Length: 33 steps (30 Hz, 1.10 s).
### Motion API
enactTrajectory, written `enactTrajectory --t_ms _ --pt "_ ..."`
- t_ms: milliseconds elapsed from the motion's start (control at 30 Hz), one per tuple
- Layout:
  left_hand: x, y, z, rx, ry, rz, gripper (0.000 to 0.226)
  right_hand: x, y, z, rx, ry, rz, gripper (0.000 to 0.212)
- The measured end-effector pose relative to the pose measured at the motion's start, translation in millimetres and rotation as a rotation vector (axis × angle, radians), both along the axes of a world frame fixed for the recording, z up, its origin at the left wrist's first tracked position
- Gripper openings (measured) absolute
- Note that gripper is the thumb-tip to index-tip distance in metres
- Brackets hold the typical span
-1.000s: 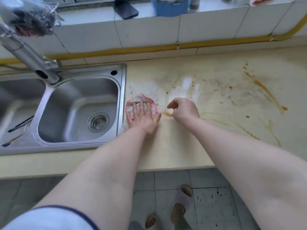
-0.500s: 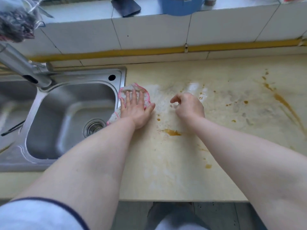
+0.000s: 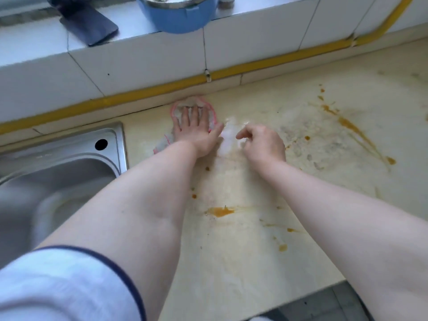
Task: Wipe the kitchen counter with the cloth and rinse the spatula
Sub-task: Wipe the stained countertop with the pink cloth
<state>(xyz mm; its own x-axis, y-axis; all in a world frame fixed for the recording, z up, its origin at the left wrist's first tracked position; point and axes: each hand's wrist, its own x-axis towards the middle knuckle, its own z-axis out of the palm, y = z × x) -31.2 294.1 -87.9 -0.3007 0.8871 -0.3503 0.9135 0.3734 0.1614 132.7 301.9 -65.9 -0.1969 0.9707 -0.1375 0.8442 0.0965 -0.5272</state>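
Note:
A white cloth with a pink edge lies flat on the cream kitchen counter, close to the back wall. My left hand presses down on it with fingers spread. My right hand rests beside it on the counter, loosely curled, holding nothing. Orange sauce stains mark the counter: a blob near the front and a long streak on the right. No spatula is in view.
A steel sink sits at the left, level with the counter. On the tiled ledge behind stand a blue bowl and a dark flat phone-like object. A yellow pipe runs along the wall. The counter's front edge is at lower right.
My left hand has pushed the cloth away from the sink's rim, toward the back wall and to the right. My right hand stays curled beside it. The view has shifted right.

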Motion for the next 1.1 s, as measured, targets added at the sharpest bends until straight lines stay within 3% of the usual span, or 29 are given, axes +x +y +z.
enactTrajectory --t_ms 167,267,667,900,1100 --pt "51.4 26.7 3.0 -0.010 -0.065 -0.243 0.073 18.8 2.0 1.7 0.109 -0.011 -0.072 0.041" --pt "45.7 24.6 5.4 -0.041 -0.106 -0.284 0.068 25.2 0.8 1.0 0.123 -0.030 -0.137 0.045" --pt "-22.9 -68.1 1.4 -0.033 -0.023 0.125 0.071 28.5 -24.8 0.1 0.108 -0.113 -0.092 0.060" --pt "32.5 -90.3 6.3 -0.081 -0.060 0.275 0.073 74.2 -32.1 0.6 0.064 -0.040 -0.091 0.057" --pt "105.2 -44.8 4.1 -0.075 -0.044 0.161 0.072 130.6 -33.5 -0.2 0.043 -0.017 -0.053 0.058"
